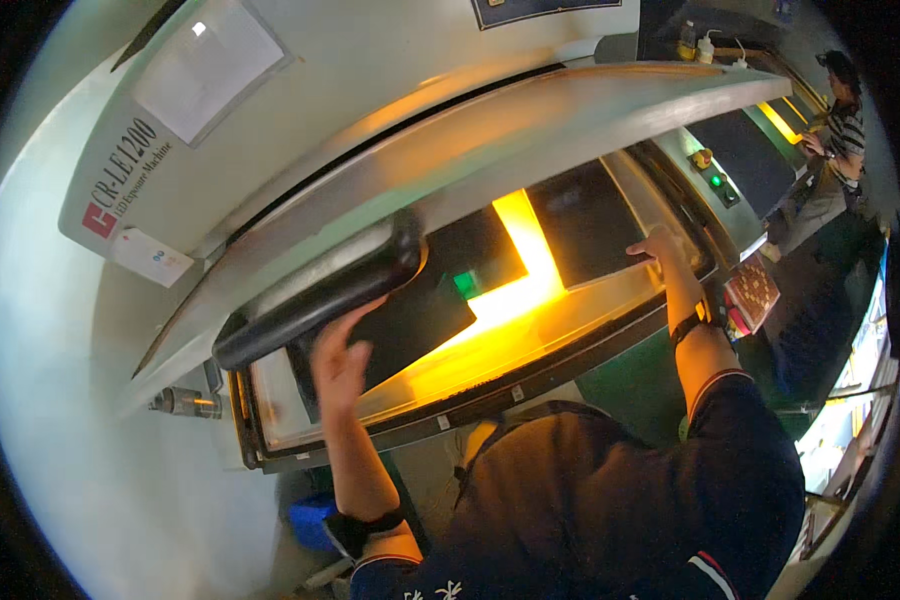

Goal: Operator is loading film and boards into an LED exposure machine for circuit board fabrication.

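Observation:
In front of me lies a lit glass bed [515, 310] with glowing amber light. Dark flat panels lie on it, one on the left [410, 325] and one on the right [585, 225], with a bright strip between them. My left hand [340, 365] is raised at the left panel, thumb apart, its slightly blurred fingers reaching up beside a long black padded bar [320, 290]. Whether they touch the bar I cannot tell. Over the right panel's outer edge, my right hand [660, 245] rests with fingers stretched out. A small green patch [465, 284] shows beside the left panel.
A raised pale lid [450, 165] slants above the bed. Dark frame edging [480, 398] runs along the near side. At the right are a control panel with a lit green button [716, 181], a patterned box [752, 292] and another person [842, 140] working at a similar bed.

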`<action>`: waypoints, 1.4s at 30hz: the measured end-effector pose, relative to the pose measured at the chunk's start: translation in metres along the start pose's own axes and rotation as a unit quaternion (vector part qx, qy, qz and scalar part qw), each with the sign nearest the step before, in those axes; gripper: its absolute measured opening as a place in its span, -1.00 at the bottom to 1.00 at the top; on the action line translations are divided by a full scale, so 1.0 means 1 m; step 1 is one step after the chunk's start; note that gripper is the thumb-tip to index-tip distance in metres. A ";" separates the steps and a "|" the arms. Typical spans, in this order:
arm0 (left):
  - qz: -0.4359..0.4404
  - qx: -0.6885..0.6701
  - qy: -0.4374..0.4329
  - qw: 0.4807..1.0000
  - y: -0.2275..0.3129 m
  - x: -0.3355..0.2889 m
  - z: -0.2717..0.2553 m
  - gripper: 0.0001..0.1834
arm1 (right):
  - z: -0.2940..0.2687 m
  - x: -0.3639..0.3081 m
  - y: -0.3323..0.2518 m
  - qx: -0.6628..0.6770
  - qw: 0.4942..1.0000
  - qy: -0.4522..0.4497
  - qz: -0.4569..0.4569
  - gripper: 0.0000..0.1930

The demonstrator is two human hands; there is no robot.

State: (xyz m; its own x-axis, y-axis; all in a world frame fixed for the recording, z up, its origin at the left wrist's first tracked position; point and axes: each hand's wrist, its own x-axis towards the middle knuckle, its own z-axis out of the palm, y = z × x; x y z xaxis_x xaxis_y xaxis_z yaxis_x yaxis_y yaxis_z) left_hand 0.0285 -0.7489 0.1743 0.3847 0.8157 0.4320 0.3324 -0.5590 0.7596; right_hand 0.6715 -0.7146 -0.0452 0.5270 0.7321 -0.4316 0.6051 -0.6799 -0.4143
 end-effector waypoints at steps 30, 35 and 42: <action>-0.004 0.342 -0.235 0.910 -0.202 -0.038 0.114 -0.02 | 0.207 -0.046 -0.175 0.038 0.992 0.113 -0.034 -0.37; -0.006 0.260 -0.181 0.949 -0.231 -0.047 0.117 0.05 | 0.155 -0.147 -0.200 0.159 0.981 -0.033 -0.109 -0.47; 0.000 0.430 -0.320 0.844 -0.272 -0.037 0.119 -0.43 | 0.193 -0.300 -0.133 0.245 0.966 -0.023 0.080 -0.25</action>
State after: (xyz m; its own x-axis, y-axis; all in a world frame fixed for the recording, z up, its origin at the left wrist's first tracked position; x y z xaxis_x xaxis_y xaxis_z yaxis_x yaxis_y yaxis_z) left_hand 0.0265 -0.6451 -0.1061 0.6795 0.7222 -0.1290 0.7289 -0.6846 0.0069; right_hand 0.3184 -0.8521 -0.0153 0.5566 0.6213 -0.5516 0.1572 -0.7307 -0.6643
